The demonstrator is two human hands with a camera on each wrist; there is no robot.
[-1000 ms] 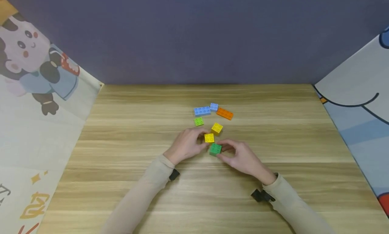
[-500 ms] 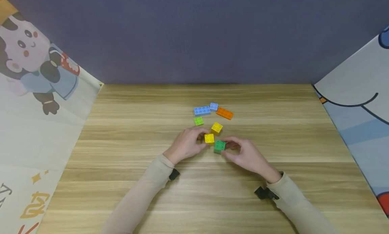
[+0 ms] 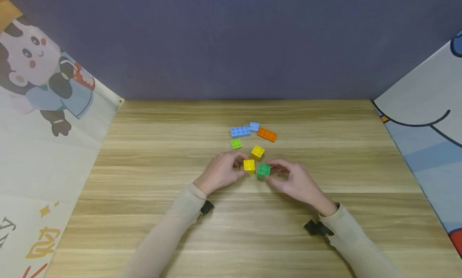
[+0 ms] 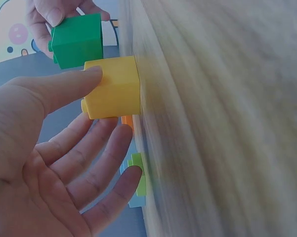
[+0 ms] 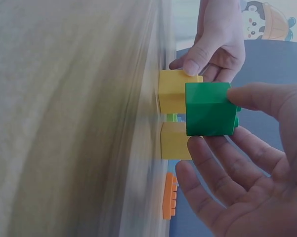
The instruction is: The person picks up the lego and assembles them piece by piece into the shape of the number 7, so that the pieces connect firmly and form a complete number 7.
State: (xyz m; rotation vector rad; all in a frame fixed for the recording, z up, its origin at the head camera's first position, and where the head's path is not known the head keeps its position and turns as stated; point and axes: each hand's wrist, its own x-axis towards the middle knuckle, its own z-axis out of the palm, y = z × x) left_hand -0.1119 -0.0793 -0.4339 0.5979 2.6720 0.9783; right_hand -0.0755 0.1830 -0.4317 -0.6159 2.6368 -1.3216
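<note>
My left hand (image 3: 221,171) pinches a yellow building block (image 3: 249,165) between thumb and fingers; in the left wrist view this yellow block (image 4: 116,89) rests against the tabletop. To its right, my right hand (image 3: 296,181) pinches a green building block (image 3: 263,171) from the side. The right wrist view shows the green block (image 5: 210,111) held off the table, studs facing the palm side. A second yellow block (image 3: 258,152) stands on the table just behind the two held blocks, touched by neither hand.
Behind the hands lie a light green flat block (image 3: 236,144), a long blue block (image 3: 240,131), a small blue block (image 3: 254,127) and an orange flat block (image 3: 267,134). A dark wall (image 3: 245,45) rises at the back of the wooden table (image 3: 162,129).
My right hand has carried the green block to the right and slightly away from me, apart from the held yellow block. My left hand has barely moved.
</note>
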